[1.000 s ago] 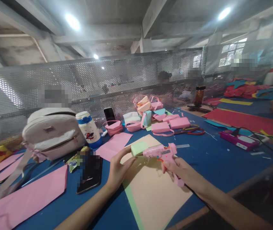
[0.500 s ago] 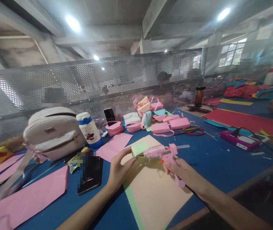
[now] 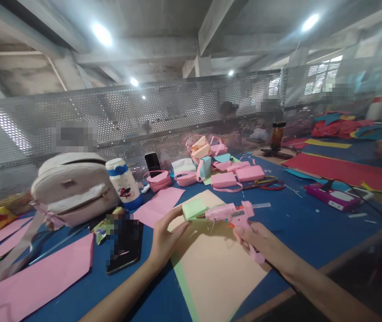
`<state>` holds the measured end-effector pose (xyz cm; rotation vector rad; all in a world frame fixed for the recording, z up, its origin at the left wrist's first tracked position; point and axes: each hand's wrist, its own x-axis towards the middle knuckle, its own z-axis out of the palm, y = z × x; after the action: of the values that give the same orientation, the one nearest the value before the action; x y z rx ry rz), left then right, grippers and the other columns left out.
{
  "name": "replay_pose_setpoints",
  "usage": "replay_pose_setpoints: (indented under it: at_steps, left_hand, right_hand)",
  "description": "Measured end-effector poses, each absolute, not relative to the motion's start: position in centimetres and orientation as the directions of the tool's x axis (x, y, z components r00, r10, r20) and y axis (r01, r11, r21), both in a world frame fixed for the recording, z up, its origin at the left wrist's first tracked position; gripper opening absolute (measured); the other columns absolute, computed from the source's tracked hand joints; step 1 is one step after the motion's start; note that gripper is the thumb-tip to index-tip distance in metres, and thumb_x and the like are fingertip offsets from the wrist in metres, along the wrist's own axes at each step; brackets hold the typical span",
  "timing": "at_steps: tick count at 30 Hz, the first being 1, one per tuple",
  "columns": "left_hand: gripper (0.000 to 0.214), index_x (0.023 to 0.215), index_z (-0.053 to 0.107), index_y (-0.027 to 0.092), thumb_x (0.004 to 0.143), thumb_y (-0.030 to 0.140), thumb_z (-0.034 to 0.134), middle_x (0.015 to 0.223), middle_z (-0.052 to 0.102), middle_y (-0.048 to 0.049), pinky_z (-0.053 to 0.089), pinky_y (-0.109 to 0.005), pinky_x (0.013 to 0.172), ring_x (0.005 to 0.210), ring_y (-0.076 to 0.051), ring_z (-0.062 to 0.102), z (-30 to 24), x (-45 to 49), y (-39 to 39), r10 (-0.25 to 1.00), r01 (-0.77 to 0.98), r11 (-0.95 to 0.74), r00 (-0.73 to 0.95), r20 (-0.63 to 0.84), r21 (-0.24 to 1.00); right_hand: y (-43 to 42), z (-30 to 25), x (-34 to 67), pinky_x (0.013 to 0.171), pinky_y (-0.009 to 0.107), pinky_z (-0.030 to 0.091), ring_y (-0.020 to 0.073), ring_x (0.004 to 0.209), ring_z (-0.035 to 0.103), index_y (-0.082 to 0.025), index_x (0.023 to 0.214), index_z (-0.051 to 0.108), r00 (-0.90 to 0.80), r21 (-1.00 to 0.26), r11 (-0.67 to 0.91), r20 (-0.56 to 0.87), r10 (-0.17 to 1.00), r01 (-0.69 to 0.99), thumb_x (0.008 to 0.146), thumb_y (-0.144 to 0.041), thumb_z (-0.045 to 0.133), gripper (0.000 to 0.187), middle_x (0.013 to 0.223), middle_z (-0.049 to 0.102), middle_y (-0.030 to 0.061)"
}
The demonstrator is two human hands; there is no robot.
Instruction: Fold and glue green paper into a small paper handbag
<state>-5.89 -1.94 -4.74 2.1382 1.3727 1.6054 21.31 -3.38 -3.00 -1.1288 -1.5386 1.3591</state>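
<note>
My left hand (image 3: 168, 232) grips a small light-green folded paper piece (image 3: 193, 208) by its left end, thumb below and fingers above. A pink hot glue gun (image 3: 229, 214) is in my right hand (image 3: 253, 237), fingers wrapped round its handle near the orange trigger. Its nozzle points left and lies at the near edge of the green piece; whether it touches I cannot tell. A clear glue stick (image 3: 261, 205) sticks out of the gun's back. Beneath both hands lie peach paper sheets (image 3: 221, 277) with a green sheet (image 3: 184, 286) showing along the left.
Small pink paper bags (image 3: 224, 181) stand at the back beside red-handled scissors (image 3: 273, 184). Leftward are a white backpack (image 3: 73, 188), a bottle (image 3: 124, 183), a dark phone (image 3: 125, 248) and pink paper (image 3: 46, 277). A purple box (image 3: 332, 197) with a cable sits right.
My right hand has drawn the glue gun slightly to the right, along the green paper piece. My left hand keeps its hold almost unmoved.
</note>
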Motion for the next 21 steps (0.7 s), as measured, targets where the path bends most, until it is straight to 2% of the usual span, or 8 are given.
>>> replay_pose_setpoints:
  at_steps: [6, 13, 18, 21]
  left_hand:
    - [0.03, 0.111, 0.072, 0.018, 0.084, 0.031, 0.074, 0.109, 0.077, -0.0101, 0.06, -0.041, 0.092, 0.099, -0.026, 0.074, -4.9, -5.9, -1.9, 0.715, 0.574, -0.577, 0.009, 0.699, 0.581]
    - [0.03, 0.11, 0.073, 0.018, 0.085, 0.034, 0.073, 0.108, 0.078, -0.0101, 0.06, -0.04, 0.09, 0.098, -0.026, 0.074, -4.8, -5.9, -1.9, 0.713, 0.564, -0.583, 0.01, 0.701, 0.585]
    - [0.031, 0.11, 0.072, 0.018, 0.085, 0.036, 0.073, 0.108, 0.078, -0.0095, 0.06, -0.04, 0.091, 0.099, -0.026, 0.074, -4.8, -5.9, -1.9, 0.717, 0.56, -0.578, 0.001, 0.697, 0.594]
    - [0.03, 0.11, 0.072, 0.019, 0.085, 0.036, 0.073, 0.108, 0.078, -0.0092, 0.06, -0.039, 0.09, 0.098, -0.026, 0.074, -4.7, -5.8, -2.0, 0.723, 0.557, -0.574, 0.0, 0.691, 0.601]
  right_hand:
    - [-3.6, -3.2, 21.8, 0.051, 0.025, 0.029, 0.0116, 0.053, 0.037, -0.02, 0.067, 0.049, -0.309, -0.994, -0.018, -0.051, 0.95, 0.109, 0.075, -0.08, 0.058, 0.061, 0.057, 0.039, -0.0052]
    - [-4.0, -2.3, 22.2, 0.054, 0.025, 0.032, 0.0122, 0.056, 0.039, -0.02, 0.063, 0.047, -0.283, -0.993, 0.005, -0.029, 0.959, 0.118, 0.071, -0.082, 0.06, 0.064, 0.058, 0.041, -0.0044]
    - [-3.6, -3.1, 22.8, 0.053, 0.026, 0.029, 0.0112, 0.053, 0.033, -0.021, 0.062, 0.045, -0.323, -0.994, -0.028, -0.061, 0.944, 0.106, 0.074, -0.08, 0.059, 0.063, 0.055, 0.036, -0.0057]
    - [-3.3, -3.7, 23.2, 0.054, 0.027, 0.03, 0.0122, 0.054, 0.036, -0.021, 0.061, 0.045, -0.302, -0.992, 0.004, -0.036, 0.953, 0.129, 0.073, -0.083, 0.058, 0.064, 0.056, 0.038, -0.0045]
